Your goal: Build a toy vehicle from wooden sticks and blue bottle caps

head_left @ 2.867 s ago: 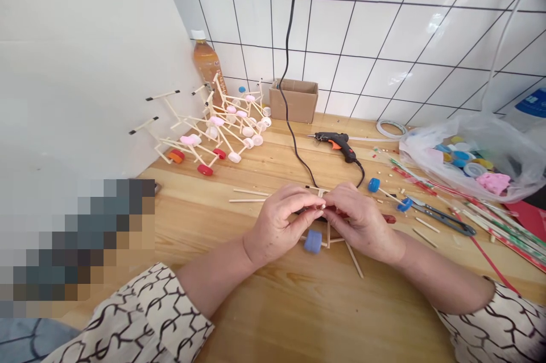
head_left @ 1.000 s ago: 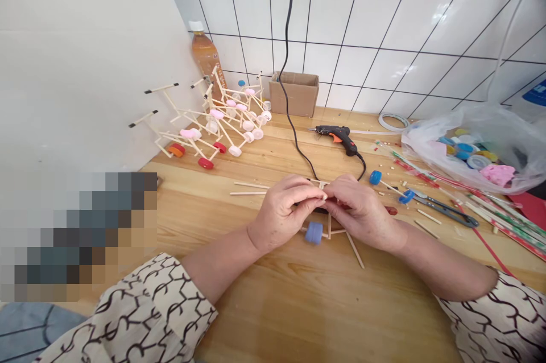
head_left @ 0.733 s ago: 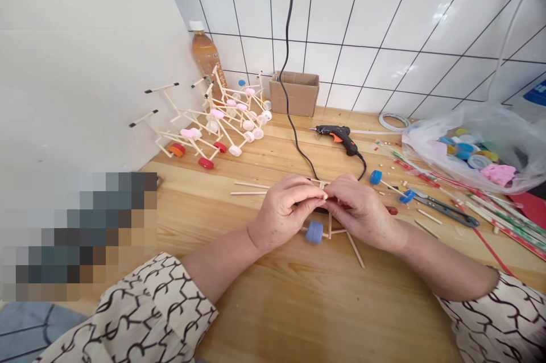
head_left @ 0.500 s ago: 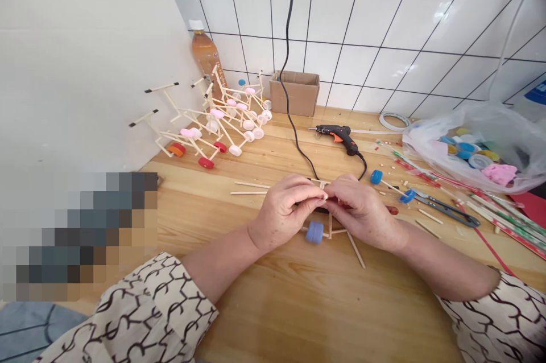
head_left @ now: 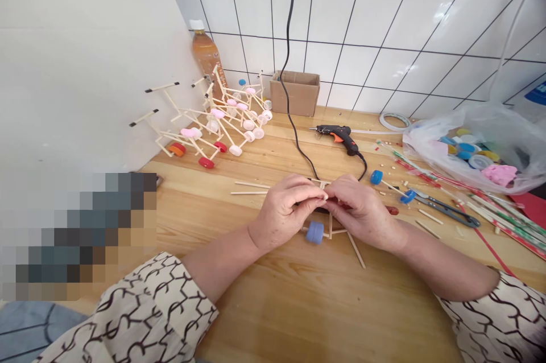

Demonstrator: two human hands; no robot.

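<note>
My left hand (head_left: 286, 206) and my right hand (head_left: 362, 212) meet over the table with thumbs and fingers closed in a pinch. A pale wooden stick end (head_left: 326, 197) shows between the fingertips; the rest of what they grip is hidden. Below and behind the fingers is a small model frame of wooden sticks (head_left: 330, 226), partly covered by my hands. A periwinkle-blue bottle-cap wheel (head_left: 314, 232) sits at the frame's near side. One loose stick (head_left: 356, 250) lies by my right hand, and two more sticks (head_left: 249, 192) lie left of my left hand.
A black glue gun (head_left: 339, 136) lies behind my hands, its cord trailing. Snips (head_left: 452, 212) and a blue-wheeled axle (head_left: 390, 186) lie right, near a plastic bag of caps (head_left: 469, 147). Several stick tricycles (head_left: 222, 118), a bottle (head_left: 207, 56) and a cardboard box (head_left: 295, 95) stand behind.
</note>
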